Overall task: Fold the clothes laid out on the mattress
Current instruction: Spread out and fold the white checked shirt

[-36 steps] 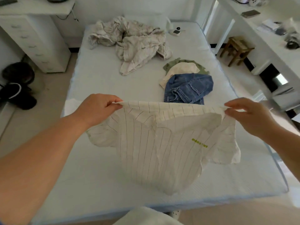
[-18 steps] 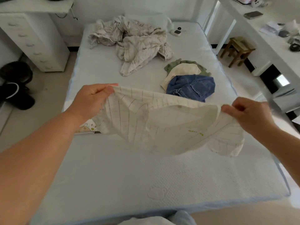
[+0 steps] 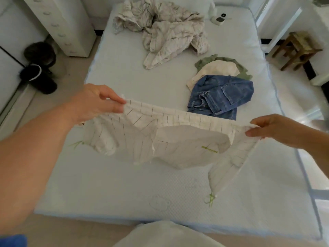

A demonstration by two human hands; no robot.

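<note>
From the head camera: a second ago the striped shirt hung down from my grip like a curtain; now I have swung it forward and flat, so it billows out over the near half of the mattress, its body lifted and its right sleeve trailing toward five o'clock. I judge this is the spreading move before the first fold, so the folding proper is not yet begun.

My left hand pinches one shoulder at nine o'clock, my right hand pinches the other at three o'clock, the fingers clenched on the cloth. The top edge is stretched taut between them.

The shirt is white with thin dark stripes, short-sleeved, with a small green mark on the chest. It looks light and limp.

Beyond it, toward one o'clock, lies a small pile topped by jeans; at twelve o'clock a crumpled sheet.
</note>
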